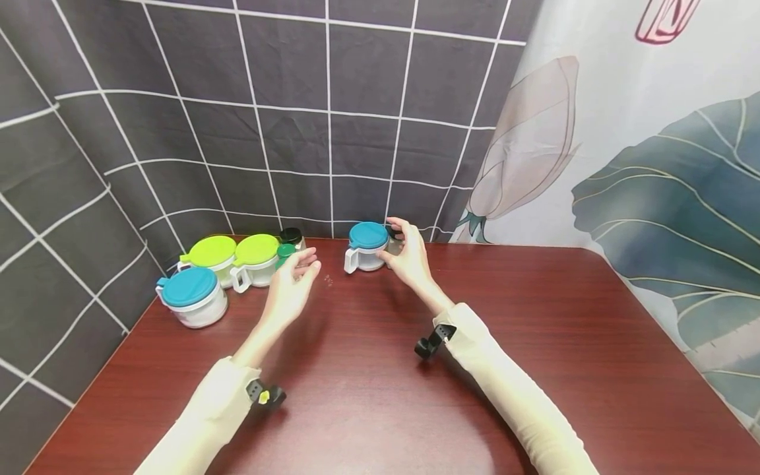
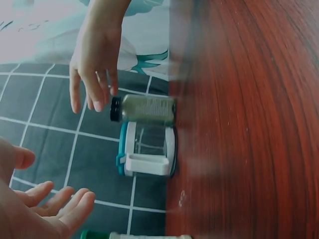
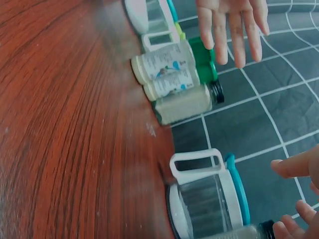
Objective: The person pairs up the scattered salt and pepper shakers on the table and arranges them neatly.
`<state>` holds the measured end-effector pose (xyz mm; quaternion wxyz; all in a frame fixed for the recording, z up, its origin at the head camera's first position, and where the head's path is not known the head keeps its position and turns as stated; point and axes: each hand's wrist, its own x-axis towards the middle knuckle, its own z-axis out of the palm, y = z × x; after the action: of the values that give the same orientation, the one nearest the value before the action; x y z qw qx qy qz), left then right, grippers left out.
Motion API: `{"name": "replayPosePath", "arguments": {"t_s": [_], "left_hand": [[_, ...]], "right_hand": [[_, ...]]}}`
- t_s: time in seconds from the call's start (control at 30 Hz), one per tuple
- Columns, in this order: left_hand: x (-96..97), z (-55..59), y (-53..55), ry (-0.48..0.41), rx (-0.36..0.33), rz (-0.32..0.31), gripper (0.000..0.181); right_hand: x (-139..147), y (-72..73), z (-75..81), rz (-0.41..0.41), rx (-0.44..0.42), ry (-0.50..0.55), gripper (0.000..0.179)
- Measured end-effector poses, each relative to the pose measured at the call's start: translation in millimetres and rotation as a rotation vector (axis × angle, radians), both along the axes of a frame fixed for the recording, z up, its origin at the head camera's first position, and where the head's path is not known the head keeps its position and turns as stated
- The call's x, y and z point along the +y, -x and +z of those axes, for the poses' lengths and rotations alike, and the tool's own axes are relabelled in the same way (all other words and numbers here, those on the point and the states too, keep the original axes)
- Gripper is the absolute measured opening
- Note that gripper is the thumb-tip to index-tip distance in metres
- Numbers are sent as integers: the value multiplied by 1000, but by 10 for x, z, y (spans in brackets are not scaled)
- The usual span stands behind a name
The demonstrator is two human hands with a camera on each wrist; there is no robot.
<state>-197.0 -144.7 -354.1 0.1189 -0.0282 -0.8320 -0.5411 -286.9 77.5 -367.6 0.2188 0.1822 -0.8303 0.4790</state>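
Observation:
My right hand (image 1: pixel 411 258) hovers at the back of the table with fingers spread and slightly bent, holding nothing. In the left wrist view its fingertips hang just above the black cap of a glass spice bottle (image 2: pixel 147 108). Right beside that bottle stands a clear seasoning jar with a blue lid (image 1: pixel 368 235) and a white handle. My left hand (image 1: pixel 289 285) is raised with loosely bent fingers, also holding nothing. Nearest to it are two green-capped shaker bottles (image 3: pixel 164 62) with printed labels and another black-capped bottle (image 3: pixel 184 105).
Two seasoning jars with lime lids, one at the corner (image 1: pixel 212 251) and one beside it (image 1: pixel 256 249), stand left of the bottles. Another blue-lidded jar (image 1: pixel 190 287) is in front of them. A dark tiled-pattern cloth (image 1: pixel 368 145) hangs behind the red-brown table (image 1: pixel 356 396).

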Motion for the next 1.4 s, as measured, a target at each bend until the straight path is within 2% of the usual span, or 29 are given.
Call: {"name": "replayPosePath", "arguments": {"t_s": [0.13,0.33,0.53,0.77,0.9,1.13,1.4], "left_hand": [[-109,25,-49,10,3,11,41],[-260,85,-128,19,9,38,42],[-392,89,-149,14,-3,90,42],[-521,44,-156,26,-9,171,42],[-582,11,-150,-2,-12,198,43],[-625,-41,-128,-4,-31,249,50],[-649,-107,-111,25,-35,317,55]], "right_hand": [[-74,-9,6,27,19,-15,65],[-192,-37,13,36,-18,-16,65],[-296,-67,-11,59,-44,-7,64],[-438,-111,-55,130,-67,58,64],[-532,-141,-79,183,-83,74,65],[-682,-186,-128,200,-93,48,67],[-821,-240,-185,269,-150,89,67]]}}
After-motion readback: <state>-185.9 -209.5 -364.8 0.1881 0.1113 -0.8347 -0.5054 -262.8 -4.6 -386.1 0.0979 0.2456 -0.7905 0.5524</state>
